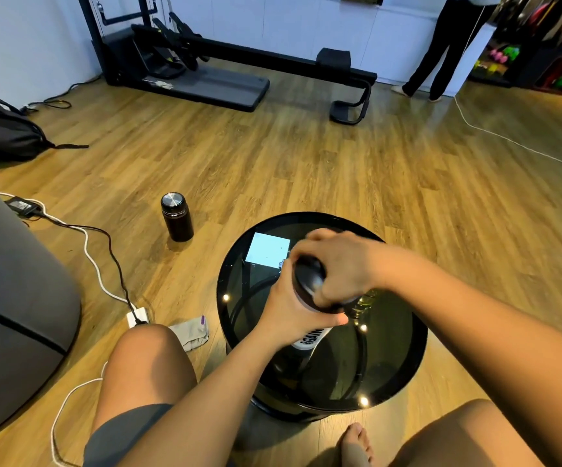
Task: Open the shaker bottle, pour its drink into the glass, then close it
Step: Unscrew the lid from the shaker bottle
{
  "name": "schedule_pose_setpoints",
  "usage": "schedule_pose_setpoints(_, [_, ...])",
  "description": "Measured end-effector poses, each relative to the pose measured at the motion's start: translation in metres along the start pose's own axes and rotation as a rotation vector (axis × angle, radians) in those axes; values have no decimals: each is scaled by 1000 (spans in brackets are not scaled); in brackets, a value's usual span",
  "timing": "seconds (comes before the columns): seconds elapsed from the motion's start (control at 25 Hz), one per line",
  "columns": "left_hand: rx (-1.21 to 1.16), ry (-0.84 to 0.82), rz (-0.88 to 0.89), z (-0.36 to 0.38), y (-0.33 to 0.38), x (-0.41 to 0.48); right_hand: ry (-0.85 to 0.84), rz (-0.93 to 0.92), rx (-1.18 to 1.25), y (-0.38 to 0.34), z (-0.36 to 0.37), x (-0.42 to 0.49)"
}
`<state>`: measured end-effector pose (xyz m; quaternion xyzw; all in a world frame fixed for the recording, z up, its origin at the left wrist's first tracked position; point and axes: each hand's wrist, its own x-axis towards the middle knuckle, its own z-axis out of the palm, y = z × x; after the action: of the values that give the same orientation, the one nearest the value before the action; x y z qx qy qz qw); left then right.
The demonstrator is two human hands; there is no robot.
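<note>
Knees and a bare foot fill the bottom edge, closest to my view; both forearms reach up from there to one round black glass table. Left to right on it: a pale square card, then the shaker bottle standing near the middle, then one glass just beside it, mostly hidden under the right wrist. Left hand is wrapped tight around the upper body of the bottle, fingers closed on it. Right hand sits over the dark lid, fingers clamped on its rim; I judge this a twisting grip, but whether the lid is coming off or going back on I cannot tell. The glass looks to hold some yellowish liquid, though that is unclear. Risks as I read them: the right wrist hangs directly over the glass, so a sudden release of the lid could swing it into the glass and tip it; the glass tabletop is slick, so the bottle base could skid if the left hand slackens; a cross-threaded lid would leak later. Count: two hands, one shaker bottle, one lid, one glass, one card, one table. Off the table, one dark flask stands on the floor at left.
</note>
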<state>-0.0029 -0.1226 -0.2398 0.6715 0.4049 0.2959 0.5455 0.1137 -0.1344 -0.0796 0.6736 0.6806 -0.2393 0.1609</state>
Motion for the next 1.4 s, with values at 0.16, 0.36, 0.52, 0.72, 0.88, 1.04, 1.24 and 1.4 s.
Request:
schedule_pose_setpoints(0.16, [-1, -2, 20, 0, 0, 0, 105, -190, 243, 4, -10, -5])
schedule_pose_setpoints(0.36, [5, -22, -8, 1, -2, 2, 252, 245, -161, 3, 4, 4])
schedule_pose_setpoints(0.52, [12, -40, -2, 1, -2, 1, 135, -155, -95, -9, 9, -3])
schedule_pose_setpoints(0.72, [-26, -38, -13, 0, -2, 1, 289, 96, -82, 2, -4, -3])
schedule_pose_setpoints(0.88, [-18, -32, -6, -1, 0, 0, 164, 181, -59, 2, 0, 3])
schedule_pose_setpoints(1.04, [-3, -26, 28, 1, 1, 0, 109, -241, 277, 1, -4, -8])
schedule_pose_setpoints(1.24, [-33, -30, 9, 0, -3, 2, 260, 191, -118, 7, 1, 2])
schedule_pose_setpoints(1.4, [-4, -42, 30, 0, -5, 3, 234, 54, 33, 5, 13, 0])
